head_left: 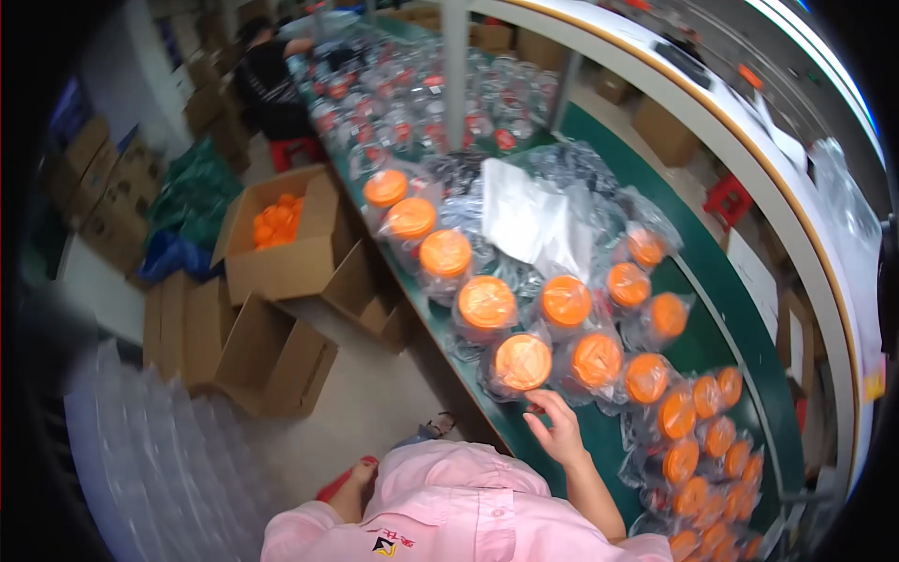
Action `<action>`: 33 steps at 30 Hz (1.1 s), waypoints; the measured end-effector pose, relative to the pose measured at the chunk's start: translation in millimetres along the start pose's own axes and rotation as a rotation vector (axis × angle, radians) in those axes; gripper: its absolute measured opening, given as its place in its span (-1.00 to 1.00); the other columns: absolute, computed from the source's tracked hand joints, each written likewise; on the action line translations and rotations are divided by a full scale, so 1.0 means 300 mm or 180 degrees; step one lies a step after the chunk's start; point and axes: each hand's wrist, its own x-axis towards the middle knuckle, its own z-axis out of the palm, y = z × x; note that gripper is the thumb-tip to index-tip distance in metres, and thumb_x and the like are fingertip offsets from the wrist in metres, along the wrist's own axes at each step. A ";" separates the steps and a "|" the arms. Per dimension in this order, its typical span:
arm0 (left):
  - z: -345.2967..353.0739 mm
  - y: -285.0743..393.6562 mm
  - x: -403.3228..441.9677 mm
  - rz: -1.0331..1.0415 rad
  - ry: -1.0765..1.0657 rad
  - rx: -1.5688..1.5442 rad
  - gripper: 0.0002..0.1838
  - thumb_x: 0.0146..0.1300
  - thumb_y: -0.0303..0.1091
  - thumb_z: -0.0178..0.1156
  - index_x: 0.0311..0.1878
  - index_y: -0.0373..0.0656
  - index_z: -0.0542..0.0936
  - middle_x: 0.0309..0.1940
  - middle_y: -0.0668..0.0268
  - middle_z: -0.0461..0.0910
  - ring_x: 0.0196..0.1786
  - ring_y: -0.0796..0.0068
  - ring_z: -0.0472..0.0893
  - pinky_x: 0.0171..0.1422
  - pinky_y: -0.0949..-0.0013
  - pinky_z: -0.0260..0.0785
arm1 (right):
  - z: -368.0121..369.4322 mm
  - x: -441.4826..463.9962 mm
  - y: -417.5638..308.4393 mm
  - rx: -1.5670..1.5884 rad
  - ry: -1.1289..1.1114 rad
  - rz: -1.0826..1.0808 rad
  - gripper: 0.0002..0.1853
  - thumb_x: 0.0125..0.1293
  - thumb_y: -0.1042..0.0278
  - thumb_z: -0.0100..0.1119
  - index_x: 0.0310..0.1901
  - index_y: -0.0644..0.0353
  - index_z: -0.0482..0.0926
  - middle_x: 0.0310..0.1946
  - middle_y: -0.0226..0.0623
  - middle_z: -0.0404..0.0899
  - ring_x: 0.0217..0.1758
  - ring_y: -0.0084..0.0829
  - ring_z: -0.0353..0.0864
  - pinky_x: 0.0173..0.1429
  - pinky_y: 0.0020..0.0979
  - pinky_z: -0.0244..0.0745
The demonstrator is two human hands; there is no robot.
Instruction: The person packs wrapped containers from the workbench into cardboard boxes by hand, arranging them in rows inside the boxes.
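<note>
My right hand (554, 423) is at the table's near edge, fingers apart, just below a bagged jar with an orange lid (523, 362). Its fingertips reach the bottom of that jar's plastic wrap; nothing is gripped in it. Several more clear jars with orange lids, each in a plastic bag, stand in rows on the green table (599, 433). Behind them lies a white plastic sheet (524, 211) among crumpled clear bags. My left hand is not in view.
An open carton (281, 272) with orange lids (278, 223) stands left of the table, near empty cartons (272, 361). Many clear jars (412, 94) cover the far end. A person (272, 80) sits there. A metal post (455, 75) rises beside the jars.
</note>
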 end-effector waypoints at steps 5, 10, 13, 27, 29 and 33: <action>0.055 0.024 -0.045 -0.0405 0.0422 -0.0318 -0.75 0.09 -0.28 0.05 -0.27 -0.24 0.59 -0.35 0.15 0.59 -0.33 0.27 0.54 -0.20 0.36 0.39 | 0.029 0.100 -0.053 -0.0712 0.0382 -0.0695 -0.59 -0.09 0.56 0.20 -0.11 0.28 0.44 -0.03 -0.14 0.40 -0.03 -0.19 0.42 0.02 -0.37 0.35; 0.151 -0.005 -0.069 -0.0101 0.0309 -0.0290 -0.74 0.08 -0.29 0.05 -0.24 -0.21 0.59 -0.31 0.17 0.60 -0.32 0.25 0.56 -0.18 0.36 0.39 | 0.045 0.106 -0.070 -0.0551 0.0407 -0.0840 -0.61 -0.09 0.58 0.18 -0.12 0.29 0.44 -0.02 -0.09 0.38 -0.06 -0.16 0.43 -0.01 -0.35 0.37; 0.075 0.273 -0.268 0.0360 0.0520 -0.0922 -0.77 0.08 -0.32 0.07 -0.24 -0.23 0.58 -0.29 0.16 0.59 -0.31 0.29 0.54 -0.18 0.39 0.38 | 0.044 0.077 -0.077 -0.0527 0.0300 -0.0874 -0.62 -0.09 0.59 0.18 -0.13 0.29 0.44 -0.01 -0.08 0.38 -0.07 -0.17 0.44 -0.02 -0.35 0.38; -0.523 1.483 -1.130 0.5683 0.0141 -0.2951 -0.88 0.13 -0.31 0.12 -0.29 -0.08 0.44 -0.51 0.30 0.41 -0.44 0.37 0.46 -0.37 0.33 0.32 | 0.111 -0.057 -0.122 -0.0422 -0.0345 -0.0426 -0.66 -0.07 0.57 0.19 -0.16 0.30 0.46 -0.01 -0.14 0.40 -0.13 -0.24 0.46 -0.06 -0.40 0.40; -0.380 1.688 -1.121 0.5886 0.0115 -0.2940 -0.88 0.14 -0.32 0.11 -0.28 -0.10 0.44 -0.48 0.30 0.41 -0.41 0.37 0.46 -0.34 0.33 0.32 | 0.101 -0.062 -0.147 -0.0335 -0.0501 -0.0468 -0.66 -0.07 0.56 0.19 -0.17 0.30 0.47 -0.03 -0.13 0.41 -0.12 -0.23 0.47 -0.07 -0.39 0.40; -0.442 1.603 -1.187 0.6473 -0.0286 -0.2794 -0.88 0.15 -0.35 0.09 -0.25 -0.12 0.46 -0.41 0.28 0.42 -0.34 0.37 0.46 -0.28 0.34 0.32 | 0.012 -0.025 -0.223 -0.0196 -0.0336 -0.0662 -0.67 -0.07 0.53 0.20 -0.18 0.30 0.48 -0.07 -0.12 0.45 -0.13 -0.23 0.47 -0.08 -0.39 0.40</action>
